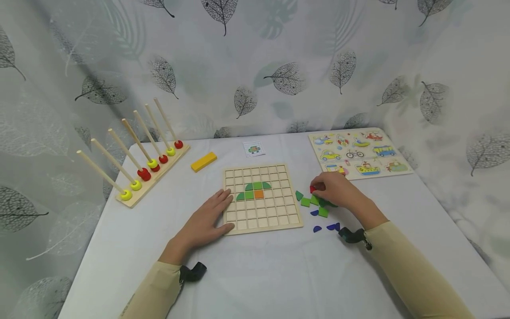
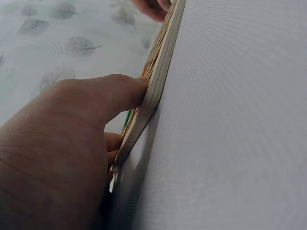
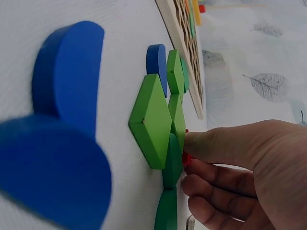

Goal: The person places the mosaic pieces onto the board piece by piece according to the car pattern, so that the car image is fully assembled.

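A wooden grid board (image 1: 279, 212) lies on the white table, with green pieces (image 1: 249, 194) and one orange square (image 1: 259, 194) set in its upper middle cells. My left hand (image 1: 205, 221) rests on the board's left edge, fingers fairly straight; in the left wrist view the thumb touches the side of the rim. Right of the board, my right hand (image 1: 338, 190) pinches a small red block (image 1: 312, 189) between thumb and fingers. Its outline is mostly hidden. Loose green blocks (image 3: 151, 122) lie beneath and beside that hand, and several blue half-round blocks (image 1: 317, 229) lie nearer me.
A peg stand (image 1: 159, 175) with red and yellow beads stands at the left. Near it lies a yellow bar (image 1: 203, 161). Behind the grid is a small picture card (image 1: 253, 149). A vehicle picture puzzle (image 1: 344, 146) lies at the back right, before a leaf-patterned curtain (image 1: 255, 66).
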{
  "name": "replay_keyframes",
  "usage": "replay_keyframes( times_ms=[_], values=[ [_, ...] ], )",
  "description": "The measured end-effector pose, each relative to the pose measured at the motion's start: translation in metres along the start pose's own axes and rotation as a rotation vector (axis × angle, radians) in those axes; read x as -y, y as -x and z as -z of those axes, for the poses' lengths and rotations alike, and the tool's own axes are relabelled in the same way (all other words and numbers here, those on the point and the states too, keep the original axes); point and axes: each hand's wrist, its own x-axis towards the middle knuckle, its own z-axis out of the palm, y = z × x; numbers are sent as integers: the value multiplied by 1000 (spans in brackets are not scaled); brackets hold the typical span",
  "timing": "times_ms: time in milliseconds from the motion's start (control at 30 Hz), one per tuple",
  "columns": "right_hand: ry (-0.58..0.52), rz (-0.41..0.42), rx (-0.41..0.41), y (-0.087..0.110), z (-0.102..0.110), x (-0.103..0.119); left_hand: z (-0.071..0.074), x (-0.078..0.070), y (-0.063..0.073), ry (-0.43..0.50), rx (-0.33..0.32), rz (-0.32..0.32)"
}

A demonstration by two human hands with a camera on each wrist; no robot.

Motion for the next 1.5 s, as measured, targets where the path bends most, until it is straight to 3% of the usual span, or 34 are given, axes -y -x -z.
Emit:
replay_keyframes(
  times_ms=[467,933,1500],
  values=[
    [-11,8,-25,-1,5,3,1,-3,-1,0,11,8],
    [13,22,-62,-5,9,26,-2,0,0,-5,13,16],
    [25,107,-82,-18,4,49,1,-1,1,6,1,3]
  ],
)
